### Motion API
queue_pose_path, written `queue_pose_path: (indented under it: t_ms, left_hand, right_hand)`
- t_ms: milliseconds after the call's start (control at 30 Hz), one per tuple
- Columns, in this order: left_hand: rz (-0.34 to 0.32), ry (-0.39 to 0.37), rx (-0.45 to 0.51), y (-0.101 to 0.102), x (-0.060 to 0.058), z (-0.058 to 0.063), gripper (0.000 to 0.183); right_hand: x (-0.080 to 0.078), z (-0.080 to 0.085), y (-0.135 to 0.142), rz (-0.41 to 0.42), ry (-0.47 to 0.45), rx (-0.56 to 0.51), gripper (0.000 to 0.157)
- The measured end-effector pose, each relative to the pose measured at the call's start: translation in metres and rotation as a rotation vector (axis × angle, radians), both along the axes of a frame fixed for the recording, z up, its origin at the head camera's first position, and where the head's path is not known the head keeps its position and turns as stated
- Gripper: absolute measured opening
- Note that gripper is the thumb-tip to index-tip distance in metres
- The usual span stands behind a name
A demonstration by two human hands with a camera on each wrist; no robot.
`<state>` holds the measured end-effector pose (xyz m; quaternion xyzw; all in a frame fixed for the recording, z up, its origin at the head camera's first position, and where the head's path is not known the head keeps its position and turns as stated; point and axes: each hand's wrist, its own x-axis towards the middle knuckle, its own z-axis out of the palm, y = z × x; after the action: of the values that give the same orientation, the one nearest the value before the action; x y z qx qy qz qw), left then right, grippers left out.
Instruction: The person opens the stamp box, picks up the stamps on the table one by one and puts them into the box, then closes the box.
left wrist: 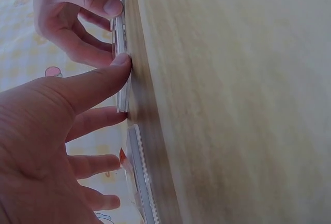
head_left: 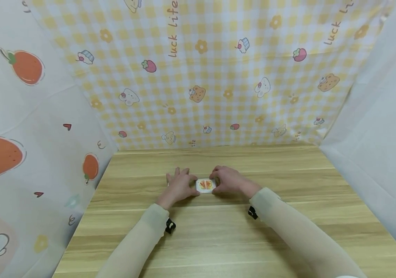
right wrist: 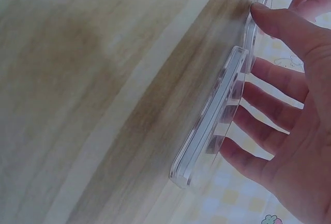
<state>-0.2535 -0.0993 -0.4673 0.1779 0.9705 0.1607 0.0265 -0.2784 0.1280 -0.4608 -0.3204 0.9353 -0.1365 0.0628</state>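
Note:
A small clear acrylic picture tile with an orange and yellow food print lies between both hands in the head view. My left hand pinches its left end, thumb on the near edge and index finger on the far edge, the other fingers spread. My right hand pinches the right end in the same way. A second clear tile lies under the left hand's outer fingers in the left wrist view. Another clear tile is beside the right fingers in the right wrist view, mostly hidden from the head view.
The wood-grain table runs back to a yellow checked cloth. A printed white cloth hangs on the left, and a plain white one on the right. Black wrist mounts hang below the sleeves.

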Motion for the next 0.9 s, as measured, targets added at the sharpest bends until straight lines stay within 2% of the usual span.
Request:
queue_pose_path:
  t_ms: [233,600,900]
  left_hand:
    - [0.007,0.012,-0.021,0.0004,0.0034,0.0040,0.059]
    - [0.033,0.018,-0.056,0.0010,0.0045,0.0040,0.061]
    - [0.038,0.043,-0.056,-0.0008,0.0025,-0.0023,0.064]
  right_hand:
    - [-0.0016,-0.0024,0.0002,-0.016,-0.014,-0.002,0.057]
    - [0.0003,0.0009,-0.0008,-0.025,-0.037,0.004,0.060]
    - [-0.0017,-0.0003,0.0013,-0.018,-0.036,0.008,0.065]
